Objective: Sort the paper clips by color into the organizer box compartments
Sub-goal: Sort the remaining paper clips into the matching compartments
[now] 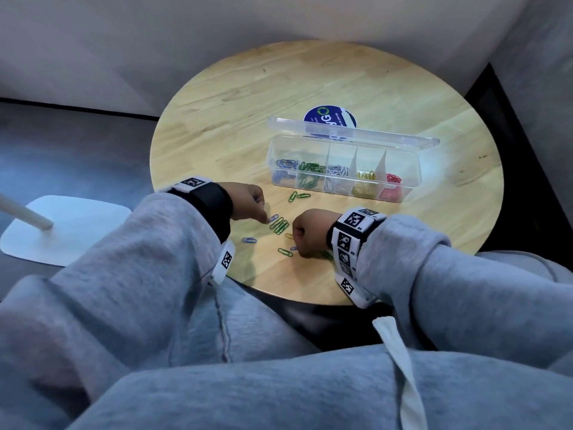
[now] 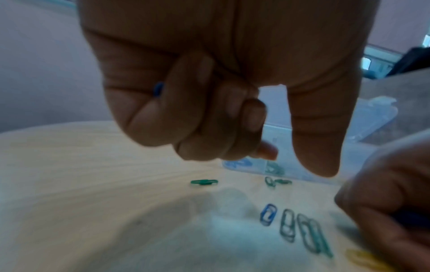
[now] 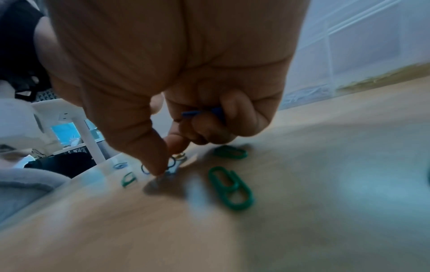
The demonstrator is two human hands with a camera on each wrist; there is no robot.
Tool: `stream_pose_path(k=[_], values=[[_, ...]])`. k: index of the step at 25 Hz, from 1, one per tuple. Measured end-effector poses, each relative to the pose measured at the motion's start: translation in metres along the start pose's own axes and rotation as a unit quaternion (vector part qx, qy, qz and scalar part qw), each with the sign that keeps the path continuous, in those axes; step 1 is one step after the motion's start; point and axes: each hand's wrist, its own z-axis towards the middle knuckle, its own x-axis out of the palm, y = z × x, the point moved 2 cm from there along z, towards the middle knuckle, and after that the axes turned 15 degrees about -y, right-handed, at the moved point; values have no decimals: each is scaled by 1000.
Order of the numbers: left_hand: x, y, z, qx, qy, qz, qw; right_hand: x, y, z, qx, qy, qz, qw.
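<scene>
The clear organizer box [image 1: 403, 169] stands open on the table, with blue, green, white, yellow and red clips in separate compartments. Loose green clips [image 1: 280, 226], blue clips [image 1: 249, 240] and a yellow clip [image 1: 289, 235] lie between my hands. My left hand [image 1: 254, 206] hovers over them, its curled fingers holding a blue clip [image 2: 158, 91] in the palm, with index and thumb pointing down at a blue clip [image 2: 268, 214] on the table. My right hand [image 1: 302, 240] holds blue clips [image 3: 204, 113] in its curled fingers. Its thumb and index finger press on another blue clip [image 3: 171, 165].
The round wooden table [image 1: 248, 103] carries a blue round sticker [image 1: 328, 116] behind the box's lid. Two green clips [image 1: 299, 196] lie just in front of the box. A white lamp base [image 1: 71, 228] stands on the floor at the left. My lap is against the near edge.
</scene>
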Motion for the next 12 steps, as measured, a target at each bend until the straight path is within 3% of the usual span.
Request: stream_pose_path(k=[3,7,10,12], values=[[4,2,2,19,12,104,994,-3,-5,0,33,0,39,999],[11,2,3,11,27,172,985,-11,-13,0,82,-14,217,973],[15,2,5,22,31,174,984,-12,-18,3,152,-21,436,887],[16,3,6,34,27,171,984,-15,-18,4,195,-5,516,834]])
